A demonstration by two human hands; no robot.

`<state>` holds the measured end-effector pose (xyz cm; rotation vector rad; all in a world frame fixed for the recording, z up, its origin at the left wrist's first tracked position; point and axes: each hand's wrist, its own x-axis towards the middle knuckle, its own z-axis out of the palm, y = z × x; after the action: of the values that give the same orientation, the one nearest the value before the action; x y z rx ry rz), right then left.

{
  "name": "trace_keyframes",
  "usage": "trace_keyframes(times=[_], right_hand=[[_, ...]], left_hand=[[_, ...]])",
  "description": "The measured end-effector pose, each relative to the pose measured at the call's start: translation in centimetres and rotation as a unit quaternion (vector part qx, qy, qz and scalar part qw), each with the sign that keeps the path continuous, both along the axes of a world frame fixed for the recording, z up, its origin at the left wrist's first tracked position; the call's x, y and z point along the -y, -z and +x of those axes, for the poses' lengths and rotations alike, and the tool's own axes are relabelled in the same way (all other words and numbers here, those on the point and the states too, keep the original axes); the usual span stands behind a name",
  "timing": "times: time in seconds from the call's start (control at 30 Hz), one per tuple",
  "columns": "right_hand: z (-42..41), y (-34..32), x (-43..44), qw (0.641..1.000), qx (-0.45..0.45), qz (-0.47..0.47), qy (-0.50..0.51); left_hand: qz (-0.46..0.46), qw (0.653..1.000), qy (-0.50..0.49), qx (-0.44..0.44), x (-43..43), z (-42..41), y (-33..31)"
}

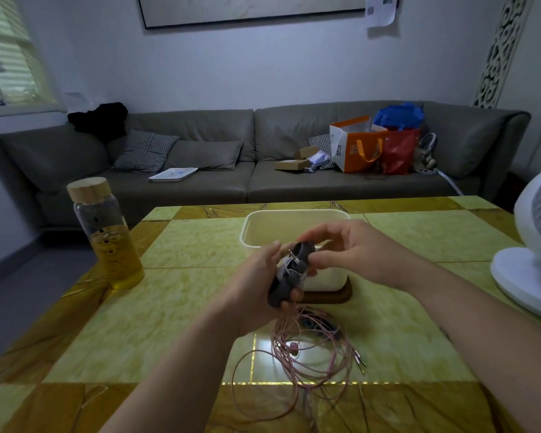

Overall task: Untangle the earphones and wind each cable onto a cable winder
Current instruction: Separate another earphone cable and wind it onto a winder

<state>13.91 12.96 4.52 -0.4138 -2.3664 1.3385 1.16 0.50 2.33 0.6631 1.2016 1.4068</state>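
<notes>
My left hand (256,285) grips the lower end of a dark grey cable winder (286,284) held above the table, with a white earphone cable (289,265) wrapped round its middle. My right hand (341,248) pinches the winder's upper end, where a small metal plug sticks out. Below my hands a tangle of pink earphone cables (310,354) lies on the table, its jack plugs (359,362) at the right. A second dark winder (313,323) lies partly under the pink loops.
A cream tub (294,226) on a dark wooden base (331,296) stands just behind my hands. A glass bottle (107,232) with yellow liquid is at the left, a white fan (531,245) at the right edge. A sofa lies beyond the yellow-tiled table (169,307).
</notes>
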Motion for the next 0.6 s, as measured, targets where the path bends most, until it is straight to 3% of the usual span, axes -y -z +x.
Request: trace_keyframes(times=[0.1,0.2,0.37,0.47,0.6], right_hand=[[-1.0,0.5,-1.2,0.999,-0.002,-0.003,0.039],[-2.3,1.4,-2.9,0.99,-0.047,-0.038,0.129],[-4.9,3.5,-6.3,0.948,-0.03,0.076,0.308],[-5.4,4.7,-6.6,0.946,0.022,0.142,0.292],[-3.8,5.9,-5.2,0.945,0.008,0.205,0.254]], left_hand=[[-0.02,0.999,-0.041,-0.021,-1.1,-1.4,0.5],[-0.045,0.987,-0.114,-0.102,-2.2,-3.0,1.4],[-0.083,0.957,-0.156,-0.232,-3.3,-4.9,3.5],[-0.086,0.952,-0.117,-0.271,-3.1,-5.0,4.5],[-0.099,0.937,-0.058,-0.33,-2.4,-4.7,6.0]])
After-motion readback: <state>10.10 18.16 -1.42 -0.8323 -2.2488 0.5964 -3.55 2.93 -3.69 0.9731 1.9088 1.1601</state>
